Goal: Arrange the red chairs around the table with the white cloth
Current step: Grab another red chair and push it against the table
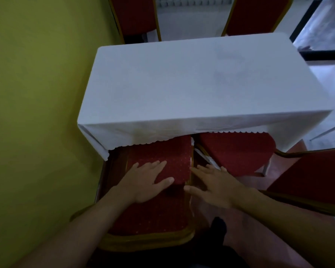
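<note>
A table with a white cloth (pixel 191 80) fills the middle of the view. Right below me stands a red chair (pixel 153 213) with a gold frame, its seat pushed partly under the near edge. My left hand (pixel 147 182) lies flat on the chair's red backrest, fingers spread. My right hand (pixel 213 184) hovers open at the chair's right gold edge, fingertips touching it. A second red chair (pixel 238 151) sits under the near edge to the right. Two more red chairs (pixel 135 16) (pixel 257 14) stand at the far side.
A yellow-green wall (pixel 37 93) runs along the left, close to the table. Another red chair back (pixel 315 176) stands at the right. White floor and a dark-framed glass door (pixel 321 35) lie to the right.
</note>
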The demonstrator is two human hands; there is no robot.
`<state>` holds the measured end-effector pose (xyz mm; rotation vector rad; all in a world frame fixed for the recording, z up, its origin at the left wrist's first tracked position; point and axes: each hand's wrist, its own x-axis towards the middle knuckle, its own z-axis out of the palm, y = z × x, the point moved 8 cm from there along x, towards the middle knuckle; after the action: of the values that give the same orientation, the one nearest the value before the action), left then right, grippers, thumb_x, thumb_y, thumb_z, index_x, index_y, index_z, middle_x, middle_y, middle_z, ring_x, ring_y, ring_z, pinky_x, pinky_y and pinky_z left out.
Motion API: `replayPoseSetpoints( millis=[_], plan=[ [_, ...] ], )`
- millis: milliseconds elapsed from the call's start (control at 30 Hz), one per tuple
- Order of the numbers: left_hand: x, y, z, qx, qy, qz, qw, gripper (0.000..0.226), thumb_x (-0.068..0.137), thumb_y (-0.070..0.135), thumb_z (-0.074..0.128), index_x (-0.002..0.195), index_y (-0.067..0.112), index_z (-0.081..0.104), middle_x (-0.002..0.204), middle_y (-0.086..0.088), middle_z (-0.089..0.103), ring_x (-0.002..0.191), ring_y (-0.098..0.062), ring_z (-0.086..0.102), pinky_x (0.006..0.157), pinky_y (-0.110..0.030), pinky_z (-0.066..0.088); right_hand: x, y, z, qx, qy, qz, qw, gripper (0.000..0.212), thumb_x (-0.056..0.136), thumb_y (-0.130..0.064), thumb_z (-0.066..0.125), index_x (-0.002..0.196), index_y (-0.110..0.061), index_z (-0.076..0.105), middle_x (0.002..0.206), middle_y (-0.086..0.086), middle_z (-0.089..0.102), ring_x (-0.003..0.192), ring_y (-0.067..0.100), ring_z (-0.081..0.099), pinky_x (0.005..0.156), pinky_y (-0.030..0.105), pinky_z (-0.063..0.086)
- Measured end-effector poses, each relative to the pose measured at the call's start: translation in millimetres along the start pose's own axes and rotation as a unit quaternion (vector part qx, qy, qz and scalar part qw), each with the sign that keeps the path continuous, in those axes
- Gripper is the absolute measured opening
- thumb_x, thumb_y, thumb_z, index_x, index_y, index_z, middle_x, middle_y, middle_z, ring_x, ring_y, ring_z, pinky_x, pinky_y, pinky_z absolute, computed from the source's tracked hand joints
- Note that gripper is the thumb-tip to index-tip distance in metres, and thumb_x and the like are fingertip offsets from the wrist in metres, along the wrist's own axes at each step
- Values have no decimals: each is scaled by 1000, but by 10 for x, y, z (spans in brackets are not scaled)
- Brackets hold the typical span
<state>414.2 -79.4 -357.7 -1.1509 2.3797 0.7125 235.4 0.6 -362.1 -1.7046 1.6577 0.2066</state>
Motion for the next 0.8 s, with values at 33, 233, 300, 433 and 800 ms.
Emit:
replayPoseSetpoints(
  millis=[33, 233, 300, 433, 800],
  plan=[
    [91, 145, -71, -6, 14, -9, 1000, 83, 90, 79, 13, 159, 33, 6, 165, 4, 12, 150, -13, 14, 122, -47, 6, -19, 144, -102, -1, 5, 2, 1000, 101, 78, -94, 10, 160, -37, 6, 169, 0, 10, 155, 27, 8, 120, 60, 4],
    [467, 1033, -306, -28, 60, -33, 997, 80, 94, 73, 21, 159, 30, 6, 165, 3, 12, 151, -15, 12, 121, -46, 7, -280, 881, -577, -47, 23, 12, 999, 97, 83, -87, 15, 161, -31, 3, 169, 3, 6, 155, 30, 7, 122, 59, 5],
    [516, 1277, -320, -38, 66, -34, 997, 79, 95, 72, 23, 159, 28, 7, 165, 3, 12, 151, -14, 13, 121, -46, 8, -398, 1052, -648, -52, 26, 9, 998, 96, 85, -86, 16, 161, -30, 3, 169, 4, 7, 155, 30, 7, 122, 59, 5],
    [575, 1609, -300, -47, 60, -27, 997, 80, 95, 71, 25, 159, 27, 6, 166, 4, 11, 151, -13, 13, 122, -44, 10, -559, 1312, -706, -46, 34, 10, 998, 95, 85, -86, 18, 161, -31, 4, 169, 3, 8, 155, 30, 7, 122, 59, 5],
    [767, 2260, -279, -72, 47, 45, 995, 80, 96, 68, 33, 159, 23, 14, 164, 4, 18, 149, -15, 22, 119, -40, 21, -1014, 1826, -662, 5, 69, 65, 996, 93, 86, -86, 25, 160, -35, 6, 169, -1, 8, 155, 26, 5, 122, 56, 1]
  ],
)
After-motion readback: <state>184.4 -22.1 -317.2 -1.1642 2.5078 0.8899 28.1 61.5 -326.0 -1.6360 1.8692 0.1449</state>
